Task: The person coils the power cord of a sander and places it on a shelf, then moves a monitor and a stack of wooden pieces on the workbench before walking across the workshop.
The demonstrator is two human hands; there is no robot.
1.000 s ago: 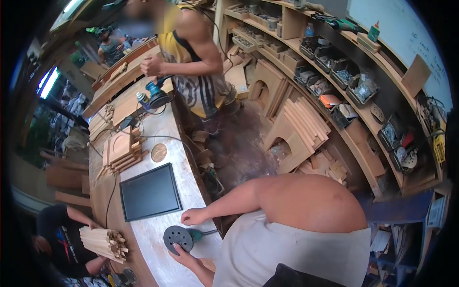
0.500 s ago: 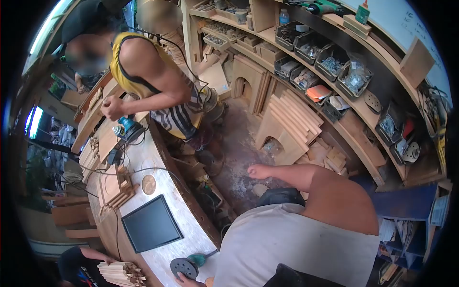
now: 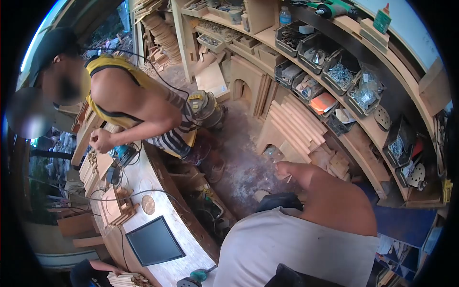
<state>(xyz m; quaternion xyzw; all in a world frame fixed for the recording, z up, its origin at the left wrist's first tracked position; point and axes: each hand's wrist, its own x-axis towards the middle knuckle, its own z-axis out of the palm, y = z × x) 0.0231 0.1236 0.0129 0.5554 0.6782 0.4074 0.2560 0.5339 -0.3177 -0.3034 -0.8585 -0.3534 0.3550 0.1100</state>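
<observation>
My right hand (image 3: 283, 169) is out over the floor beside the stacked wooden boards, fingers closed. A thin pale sliver shows just below it; I cannot make out whether it is held. My left hand is out of view below the bottom edge. At that edge a sander (image 3: 199, 274) with a green body and dark round pad lies on the white-topped workbench (image 3: 184, 227), partly cut off. Near it on the bench lies a black-framed flat panel (image 3: 155, 240).
Across the bench a person in a yellow tank top (image 3: 138, 103) stands with hands together by a blue power tool (image 3: 125, 154). Arched wooden panels (image 3: 246, 79) and round-edged boards (image 3: 296, 124) lean below shelves with screw bins (image 3: 342, 71). A shop vacuum (image 3: 205, 107) stands behind.
My right hand has moved to the right, closer to the leaning boards. My left hand, earlier at the sander, has left the view. The whole view has shifted slightly.
</observation>
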